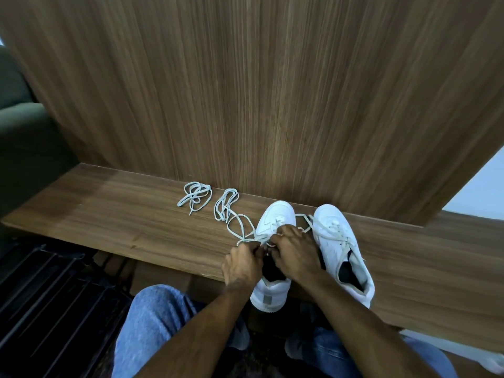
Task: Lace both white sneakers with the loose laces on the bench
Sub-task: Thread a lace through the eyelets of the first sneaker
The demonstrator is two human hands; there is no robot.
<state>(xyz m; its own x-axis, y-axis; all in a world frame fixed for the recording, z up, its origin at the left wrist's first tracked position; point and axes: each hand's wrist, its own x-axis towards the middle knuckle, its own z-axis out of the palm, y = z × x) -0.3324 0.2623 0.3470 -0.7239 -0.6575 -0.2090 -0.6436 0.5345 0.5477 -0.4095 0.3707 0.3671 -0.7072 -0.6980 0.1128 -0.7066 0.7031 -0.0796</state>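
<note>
Both our hands pinch one lace: our left hand (241,261) and right hand (293,251) work it over the left sneaker (275,216) on the bench (109,214), beside the right sneaker (338,236). Another loose lace (195,196) lies coiled farther left.

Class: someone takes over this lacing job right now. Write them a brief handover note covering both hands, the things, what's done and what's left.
Left hand and right hand both pinch the lace at the left sneaker, mid-threading. The lace's slack trails left along the bench. Right sneaker beside it carries a lace, loose, untied. A spare lace lies bundled farther left. Left: finish threading the left sneaker, tidy the right.
</note>
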